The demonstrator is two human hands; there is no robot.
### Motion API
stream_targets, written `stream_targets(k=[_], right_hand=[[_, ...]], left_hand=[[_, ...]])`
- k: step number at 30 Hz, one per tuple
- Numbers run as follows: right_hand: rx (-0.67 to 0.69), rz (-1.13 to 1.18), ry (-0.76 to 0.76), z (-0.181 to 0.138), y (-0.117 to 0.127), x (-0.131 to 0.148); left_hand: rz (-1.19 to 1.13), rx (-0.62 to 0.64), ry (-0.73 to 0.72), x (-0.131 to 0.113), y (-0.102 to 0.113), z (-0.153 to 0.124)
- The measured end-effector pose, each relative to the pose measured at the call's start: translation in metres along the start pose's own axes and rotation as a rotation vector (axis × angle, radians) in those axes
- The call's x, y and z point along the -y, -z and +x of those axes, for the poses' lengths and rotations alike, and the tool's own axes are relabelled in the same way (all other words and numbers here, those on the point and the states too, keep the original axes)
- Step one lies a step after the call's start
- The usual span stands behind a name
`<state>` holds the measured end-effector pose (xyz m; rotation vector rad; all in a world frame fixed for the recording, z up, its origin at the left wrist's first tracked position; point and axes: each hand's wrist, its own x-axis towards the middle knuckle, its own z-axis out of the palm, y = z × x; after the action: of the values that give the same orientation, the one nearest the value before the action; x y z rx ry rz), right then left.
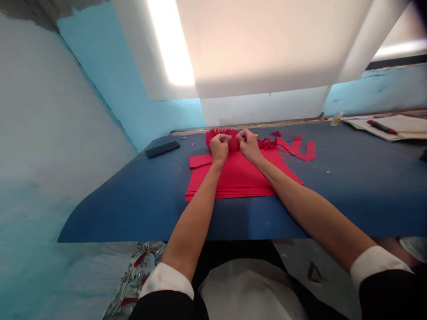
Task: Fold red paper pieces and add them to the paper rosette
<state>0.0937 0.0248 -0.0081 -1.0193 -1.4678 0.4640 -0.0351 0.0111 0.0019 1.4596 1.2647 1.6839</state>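
A pleated red paper fan [220, 132] stands at the far end of a stack of red paper sheets [236, 178] on the blue table [350, 191]. My left hand [219, 148] is closed in a fist on the fan's near edge. My right hand [247, 143] pinches the fan from the right side, fingers pressed together. Both forearms stretch out over the red sheets. The middle of the fan is hidden behind my knuckles.
Red paper strips and offcuts [296, 147] lie right of my hands. A black phone [163, 149] rests at the table's left. Papers with a red marker [382, 127] and a small glue bottle [336, 118] sit far right. A blue wall rises at left.
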Motion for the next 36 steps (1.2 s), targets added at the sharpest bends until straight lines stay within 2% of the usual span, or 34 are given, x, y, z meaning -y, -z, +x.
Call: stream_targets(k=[4,7,11,14,16,18,25,27,32,36], right_hand=[[-0.074,-0.026,0.01,0.006,0.011,-0.009],[-0.095,0.027,-0.014,0.008,0.015,-0.014],[-0.01,0.105,0.005,0.008,0.013,-0.016],[0.067,0.054,0.186,0.005,0.015,-0.01],[0.173,-0.04,0.355,0.003,0.02,-0.003],[0.257,-0.079,0.44,0.001,0.026,0.004],[0.258,-0.074,0.435,-0.006,0.036,0.018],[0.271,-0.08,0.428,-0.008,0.035,0.021],[0.26,-0.109,0.479,-0.006,0.036,0.018],[0.235,-0.073,0.445,-0.003,0.037,0.013]], left_hand=[[-0.219,0.152,0.038,0.001,-0.005,-0.002],[-0.262,0.243,0.088,0.002,-0.006,-0.002],[-0.264,0.216,0.114,0.005,-0.003,0.002],[-0.263,0.191,0.091,0.006,0.001,0.004],[-0.291,0.191,0.084,0.006,0.004,0.005],[-0.323,0.189,0.098,0.004,0.007,0.003],[-0.469,0.248,0.272,-0.01,0.015,-0.003],[-0.506,0.228,0.302,-0.014,0.017,-0.003],[-0.573,0.106,0.325,-0.017,0.019,0.0],[-0.508,0.134,0.307,-0.013,0.018,0.0]])
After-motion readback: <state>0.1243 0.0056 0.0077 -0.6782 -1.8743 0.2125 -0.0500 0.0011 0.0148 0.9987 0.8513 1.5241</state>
